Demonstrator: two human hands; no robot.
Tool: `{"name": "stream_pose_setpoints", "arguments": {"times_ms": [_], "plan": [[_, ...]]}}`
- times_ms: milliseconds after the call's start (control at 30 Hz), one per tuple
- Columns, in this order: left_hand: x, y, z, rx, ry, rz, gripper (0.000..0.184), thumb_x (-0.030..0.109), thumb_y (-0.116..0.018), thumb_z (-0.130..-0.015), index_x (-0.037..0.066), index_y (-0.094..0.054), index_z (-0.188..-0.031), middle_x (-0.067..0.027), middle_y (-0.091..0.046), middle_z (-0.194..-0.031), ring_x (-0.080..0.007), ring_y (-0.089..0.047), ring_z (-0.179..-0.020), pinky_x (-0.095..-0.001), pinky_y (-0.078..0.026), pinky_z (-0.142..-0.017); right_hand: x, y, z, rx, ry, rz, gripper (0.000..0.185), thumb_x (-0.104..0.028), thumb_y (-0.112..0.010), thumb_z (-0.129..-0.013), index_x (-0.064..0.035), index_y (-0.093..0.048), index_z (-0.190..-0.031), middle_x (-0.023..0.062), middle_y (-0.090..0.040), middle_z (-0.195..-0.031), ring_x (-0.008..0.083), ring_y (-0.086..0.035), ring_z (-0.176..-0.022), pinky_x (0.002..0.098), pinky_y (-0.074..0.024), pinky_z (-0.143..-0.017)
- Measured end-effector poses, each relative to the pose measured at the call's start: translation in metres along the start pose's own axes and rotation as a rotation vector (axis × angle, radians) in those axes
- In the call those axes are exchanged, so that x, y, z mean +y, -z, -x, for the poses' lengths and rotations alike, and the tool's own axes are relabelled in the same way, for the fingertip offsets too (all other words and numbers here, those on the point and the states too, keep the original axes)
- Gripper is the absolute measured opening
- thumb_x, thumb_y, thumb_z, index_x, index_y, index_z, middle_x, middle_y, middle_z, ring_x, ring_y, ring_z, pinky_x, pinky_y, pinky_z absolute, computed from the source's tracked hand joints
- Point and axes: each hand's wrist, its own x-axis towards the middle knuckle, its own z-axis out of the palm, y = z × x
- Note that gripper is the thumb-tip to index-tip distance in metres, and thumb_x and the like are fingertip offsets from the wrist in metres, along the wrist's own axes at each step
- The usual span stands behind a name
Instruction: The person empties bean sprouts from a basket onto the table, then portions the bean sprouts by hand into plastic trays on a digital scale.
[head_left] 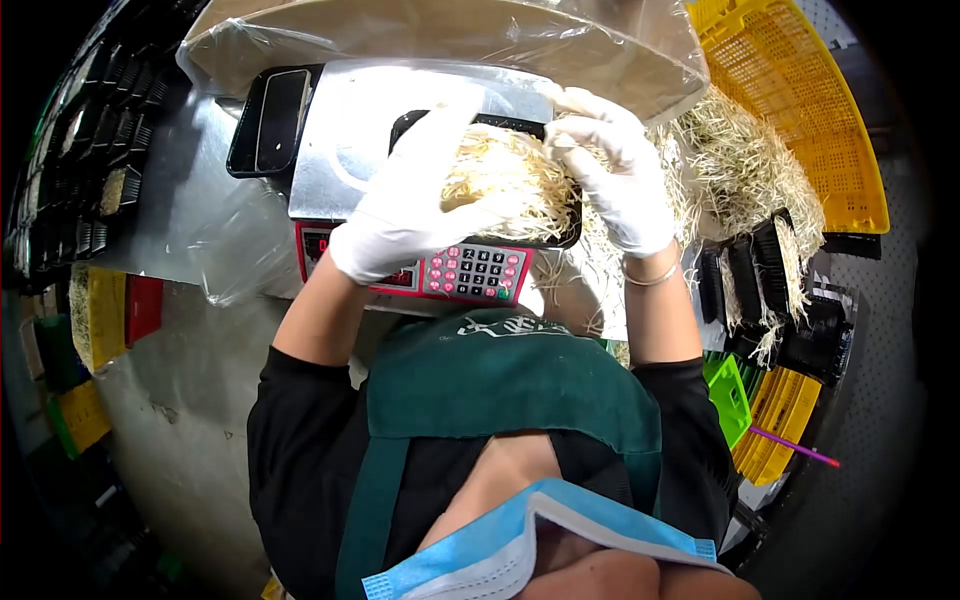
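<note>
A black tray (pixel 572 228) heaped with pale bean sprouts (pixel 505 175) sits on the metal plate of a red digital scale (pixel 428 282). My left hand (pixel 405 195), in a white glove, lies along the tray's left side. Its thumb reaches over the sprouts, and the fingers are stretched out and washed out by glare. At the right rim is my right hand (pixel 615 170), also gloved, its fingers curled toward the thumb around a few sprouts. Part of the tray's edge is hidden behind both hands.
A large sprout pile (pixel 750 165) spreads beside a yellow crate (pixel 800 100) on the right. Filled black trays (pixel 755 270) lean below it. Clear plastic (pixel 440 45) covers the far side. A dark rectangular tray (pixel 270 120) lies left of the scale; stacked black trays (pixel 100 130) stand farther left.
</note>
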Motion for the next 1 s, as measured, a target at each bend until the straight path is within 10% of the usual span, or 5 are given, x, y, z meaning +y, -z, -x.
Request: {"name": "stream_pose_setpoints", "arguments": {"times_ms": [533,733,800,900,1000], "plan": [[-0.007,-0.018,0.000,-0.039,-0.064,-0.288,0.087,0.038,-0.072,-0.073,-0.008,-0.032,-0.135,-0.0239,-0.047,-0.127,-0.0381,-0.046,-0.115,-0.0479,-0.028,-0.104,0.005,0.028,-0.006,-0.035,0.126,0.146,0.005,-0.006,-0.067,-0.074,-0.0061,-0.064,-0.079,0.0102,-0.068,-0.104,0.0240,-0.058,-0.110,0.0381,-0.0418,-0.094],[0.012,0.023,0.001,-0.038,-0.063,-0.222,0.092,0.032,-0.079,-0.068,-0.005,-0.031,-0.137,-0.0239,-0.044,-0.132,-0.0354,-0.043,-0.122,-0.0438,-0.026,-0.107,0.012,0.132,0.132,-0.064,-0.200,-0.444,0.007,0.002,-0.053,-0.078,-0.0014,-0.059,-0.077,0.0169,-0.063,-0.102,0.0225,-0.060,-0.091,0.0351,-0.0470,-0.082],[-0.007,0.034,0.018,0.032,0.064,-0.050,0.092,0.027,-0.080,-0.068,-0.003,-0.030,-0.139,-0.0225,-0.040,-0.137,-0.0318,-0.038,-0.129,-0.0401,-0.024,-0.109,0.011,0.135,0.194,-0.325,-1.043,-0.306,0.011,-0.010,-0.063,-0.077,-0.0016,-0.067,-0.082,0.0067,-0.064,-0.074,0.0165,-0.058,-0.067,0.0302,-0.0480,-0.064],[-0.033,0.022,0.029,0.207,0.143,0.222,0.091,0.020,-0.080,-0.068,-0.003,-0.028,-0.138,-0.0209,-0.039,-0.138,-0.0284,-0.034,-0.132,-0.0370,-0.027,-0.108,0.017,0.117,0.219,-0.600,-0.950,0.553,0.021,-0.014,-0.065,-0.082,-0.0006,-0.067,-0.098,0.0070,-0.066,-0.082,0.0201,-0.063,-0.073,0.0304,-0.0502,-0.066],[-0.013,0.014,0.008,0.069,-0.001,0.083,0.098,0.026,-0.082,-0.065,-0.004,-0.026,-0.139,-0.0241,-0.035,-0.140,-0.0329,-0.030,-0.133,-0.0401,-0.024,-0.109,0.022,0.072,0.164,-0.078,-0.434,0.168,0.042,-0.008,-0.064,-0.083,-0.0005,-0.053,-0.123,0.0135,-0.060,-0.115,0.0203,-0.061,-0.101,0.0314,-0.0481,-0.088]]}}
